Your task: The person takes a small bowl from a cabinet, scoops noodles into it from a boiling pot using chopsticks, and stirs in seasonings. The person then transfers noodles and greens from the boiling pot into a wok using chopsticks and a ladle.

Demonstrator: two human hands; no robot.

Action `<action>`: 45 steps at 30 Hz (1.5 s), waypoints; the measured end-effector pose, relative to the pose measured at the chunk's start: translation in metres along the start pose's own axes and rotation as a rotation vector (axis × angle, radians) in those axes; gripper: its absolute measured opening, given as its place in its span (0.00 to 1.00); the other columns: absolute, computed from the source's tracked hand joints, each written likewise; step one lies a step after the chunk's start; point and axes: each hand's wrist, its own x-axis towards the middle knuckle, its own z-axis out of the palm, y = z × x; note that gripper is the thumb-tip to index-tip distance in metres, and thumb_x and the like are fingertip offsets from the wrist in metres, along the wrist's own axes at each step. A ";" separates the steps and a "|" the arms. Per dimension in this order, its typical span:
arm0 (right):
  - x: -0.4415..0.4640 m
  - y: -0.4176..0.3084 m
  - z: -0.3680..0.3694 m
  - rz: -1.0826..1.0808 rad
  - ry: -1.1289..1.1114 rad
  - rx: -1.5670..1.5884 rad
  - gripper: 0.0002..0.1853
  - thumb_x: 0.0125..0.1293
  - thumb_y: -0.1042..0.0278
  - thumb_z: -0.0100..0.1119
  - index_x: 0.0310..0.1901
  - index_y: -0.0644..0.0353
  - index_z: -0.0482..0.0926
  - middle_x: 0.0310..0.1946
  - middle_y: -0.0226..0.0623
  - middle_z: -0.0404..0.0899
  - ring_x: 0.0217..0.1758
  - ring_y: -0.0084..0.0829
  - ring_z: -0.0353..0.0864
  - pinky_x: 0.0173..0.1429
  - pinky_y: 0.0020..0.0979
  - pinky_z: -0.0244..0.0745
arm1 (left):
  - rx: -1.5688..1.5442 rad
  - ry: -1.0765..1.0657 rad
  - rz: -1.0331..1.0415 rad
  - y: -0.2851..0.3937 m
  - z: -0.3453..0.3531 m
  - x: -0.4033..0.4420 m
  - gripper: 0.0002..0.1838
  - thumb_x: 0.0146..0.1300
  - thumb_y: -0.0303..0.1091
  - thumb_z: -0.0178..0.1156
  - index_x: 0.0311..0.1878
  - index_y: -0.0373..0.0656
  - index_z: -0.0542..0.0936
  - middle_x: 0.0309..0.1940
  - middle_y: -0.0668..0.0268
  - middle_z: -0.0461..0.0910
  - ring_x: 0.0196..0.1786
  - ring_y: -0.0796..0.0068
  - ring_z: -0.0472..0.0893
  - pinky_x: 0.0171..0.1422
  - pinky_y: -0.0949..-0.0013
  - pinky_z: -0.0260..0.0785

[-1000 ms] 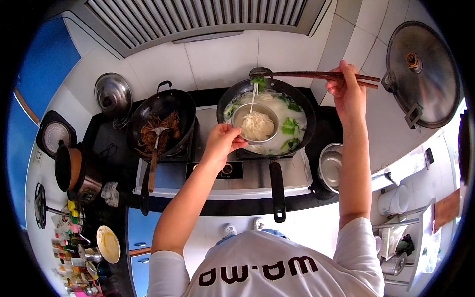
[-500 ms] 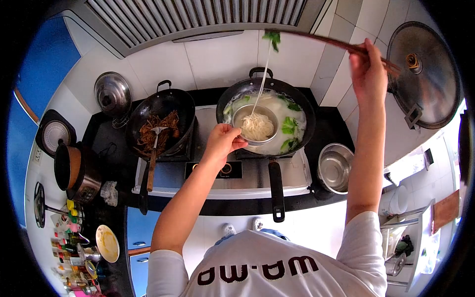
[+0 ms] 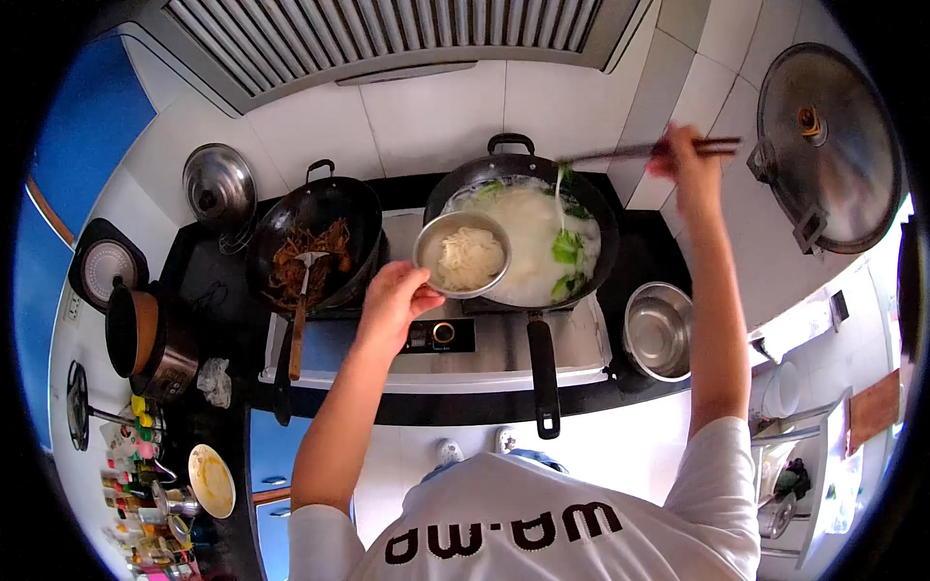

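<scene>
My left hand (image 3: 392, 302) grips the rim of a metal bowl (image 3: 426, 232), which is tilted slightly and holds pale noodles (image 3: 468, 259). The bowl hangs over the left edge of a dark wok (image 3: 604, 218) filled with cloudy, foamy broth (image 3: 528, 237) and green leaves (image 3: 567, 246). To the upper right, my right hand (image 3: 684, 160) is closed round a pair of chopsticks (image 3: 620, 153), blurred by motion. A leaf and a pale strand dangle from the chopstick tips above the wok's right side.
Left of the broth stands a second wok (image 3: 360, 208) with brown shredded food and a spatula (image 3: 299, 320). A metal basin (image 3: 659, 331) sits on the right counter. The wok's long handle (image 3: 543, 378) juts toward me. A large lid (image 3: 833, 174) hangs at right.
The bowl with noodles has moved left, toward the wok's edge. My right hand has come down and left with the chopsticks, and the leaf and strand now hang lower, over the broth.
</scene>
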 end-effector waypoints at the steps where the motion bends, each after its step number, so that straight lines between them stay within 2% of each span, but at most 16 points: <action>1: -0.012 0.011 0.006 0.038 -0.022 -0.095 0.11 0.64 0.63 0.51 0.29 0.62 0.72 0.20 0.35 0.74 0.20 0.24 0.76 0.23 0.24 0.75 | -0.002 0.034 0.016 0.002 -0.006 -0.002 0.08 0.57 0.29 0.55 0.36 0.36 0.69 0.27 0.62 0.74 0.27 0.76 0.77 0.34 0.70 0.77; 2: -0.019 0.019 0.011 0.186 -0.073 -0.083 0.12 0.64 0.63 0.51 0.31 0.64 0.72 0.21 0.36 0.75 0.18 0.24 0.76 0.23 0.23 0.75 | -0.003 0.030 0.015 0.004 -0.013 -0.003 0.09 0.57 0.29 0.55 0.38 0.37 0.69 0.27 0.63 0.74 0.27 0.76 0.76 0.33 0.72 0.76; 5: -0.022 0.040 0.017 0.335 -0.141 -0.182 0.13 0.62 0.60 0.53 0.32 0.63 0.72 0.22 0.34 0.75 0.19 0.22 0.74 0.25 0.23 0.73 | 0.007 0.091 0.037 0.011 -0.027 -0.010 0.09 0.57 0.29 0.55 0.38 0.38 0.69 0.27 0.64 0.74 0.27 0.77 0.76 0.33 0.73 0.75; 9: -0.004 0.080 0.037 0.225 -0.104 -0.085 0.14 0.62 0.60 0.54 0.34 0.66 0.71 0.21 0.35 0.75 0.18 0.24 0.75 0.23 0.23 0.73 | 0.015 0.089 0.048 0.016 -0.035 -0.016 0.08 0.58 0.30 0.55 0.37 0.38 0.69 0.27 0.65 0.73 0.27 0.77 0.76 0.34 0.72 0.74; 11: 0.004 0.101 0.055 0.215 -0.121 -0.230 0.15 0.61 0.59 0.55 0.32 0.66 0.71 0.21 0.35 0.75 0.17 0.24 0.74 0.23 0.24 0.70 | 0.016 0.096 0.052 0.015 -0.035 -0.017 0.08 0.58 0.30 0.55 0.37 0.38 0.68 0.27 0.65 0.73 0.27 0.77 0.76 0.34 0.72 0.74; 14: 0.011 0.145 0.075 0.226 -0.003 -0.207 0.12 0.61 0.63 0.54 0.28 0.64 0.70 0.19 0.34 0.73 0.14 0.22 0.71 0.19 0.23 0.66 | 0.020 0.112 0.051 0.013 -0.038 -0.022 0.08 0.58 0.30 0.55 0.37 0.39 0.68 0.27 0.65 0.73 0.27 0.78 0.76 0.34 0.73 0.74; 17: 0.014 0.171 0.086 0.380 0.028 -0.249 0.10 0.59 0.67 0.55 0.28 0.65 0.69 0.17 0.35 0.73 0.15 0.25 0.74 0.16 0.25 0.66 | 0.020 0.139 0.059 0.012 -0.042 -0.026 0.08 0.58 0.30 0.55 0.37 0.39 0.68 0.27 0.65 0.73 0.27 0.79 0.76 0.33 0.73 0.75; 18: 0.018 0.180 0.098 0.275 0.165 -0.287 0.08 0.58 0.70 0.53 0.28 0.66 0.68 0.19 0.38 0.73 0.17 0.28 0.76 0.17 0.27 0.70 | 0.012 0.158 0.057 0.013 -0.042 -0.028 0.08 0.58 0.30 0.55 0.37 0.39 0.67 0.27 0.65 0.73 0.27 0.79 0.76 0.33 0.73 0.75; 19: 0.019 0.186 0.095 0.273 0.159 -0.283 0.08 0.58 0.70 0.53 0.28 0.66 0.68 0.19 0.38 0.73 0.17 0.28 0.76 0.17 0.27 0.70 | 0.004 0.178 0.054 0.013 -0.043 -0.030 0.08 0.58 0.30 0.55 0.38 0.39 0.67 0.27 0.65 0.73 0.27 0.79 0.76 0.33 0.73 0.75; 20: 0.017 0.191 0.088 0.443 0.210 -0.039 0.07 0.58 0.71 0.52 0.28 0.66 0.68 0.20 0.39 0.74 0.17 0.30 0.76 0.18 0.27 0.72 | 0.016 0.185 0.051 0.014 -0.045 -0.032 0.08 0.58 0.30 0.55 0.38 0.39 0.67 0.27 0.65 0.73 0.27 0.79 0.76 0.33 0.73 0.75; 21: 0.010 0.169 0.091 0.611 0.258 0.206 0.07 0.58 0.73 0.52 0.28 0.67 0.68 0.22 0.40 0.74 0.17 0.31 0.76 0.19 0.28 0.75 | 0.015 0.191 0.053 0.015 -0.047 -0.033 0.08 0.58 0.30 0.55 0.38 0.39 0.67 0.27 0.65 0.73 0.27 0.79 0.76 0.33 0.73 0.75; 25: 0.012 0.181 0.076 0.646 0.314 0.467 0.07 0.58 0.75 0.50 0.32 0.72 0.69 0.27 0.46 0.75 0.24 0.34 0.78 0.23 0.28 0.79 | 0.002 0.177 0.068 0.016 -0.050 -0.037 0.08 0.58 0.30 0.55 0.36 0.40 0.67 0.27 0.65 0.74 0.28 0.79 0.76 0.34 0.73 0.75; 31: 0.014 0.155 0.061 0.655 0.351 0.560 0.08 0.60 0.75 0.48 0.34 0.74 0.68 0.26 0.46 0.76 0.24 0.34 0.78 0.24 0.22 0.80 | -0.018 0.138 0.069 0.015 -0.041 -0.029 0.07 0.58 0.30 0.56 0.35 0.40 0.68 0.26 0.65 0.74 0.26 0.77 0.77 0.34 0.73 0.74; 36: 0.035 0.127 0.049 0.541 0.335 0.640 0.07 0.61 0.74 0.49 0.29 0.70 0.68 0.25 0.43 0.75 0.26 0.32 0.79 0.26 0.20 0.80 | -0.026 0.098 0.057 0.014 -0.028 -0.019 0.08 0.58 0.30 0.56 0.35 0.40 0.68 0.26 0.65 0.74 0.26 0.77 0.77 0.33 0.73 0.74; 42: 0.083 0.048 0.041 0.386 0.261 0.734 0.08 0.60 0.74 0.49 0.28 0.71 0.69 0.24 0.43 0.75 0.26 0.32 0.79 0.28 0.19 0.80 | -0.030 0.022 0.020 0.008 -0.010 0.002 0.07 0.58 0.30 0.55 0.33 0.36 0.70 0.26 0.63 0.75 0.27 0.76 0.77 0.34 0.72 0.75; 45: 0.103 0.006 0.038 0.284 0.232 0.692 0.06 0.60 0.77 0.49 0.31 0.73 0.67 0.25 0.44 0.72 0.26 0.37 0.79 0.32 0.25 0.83 | -0.021 -0.008 0.005 0.009 0.002 0.008 0.07 0.58 0.29 0.54 0.32 0.35 0.70 0.26 0.62 0.75 0.27 0.75 0.77 0.36 0.71 0.75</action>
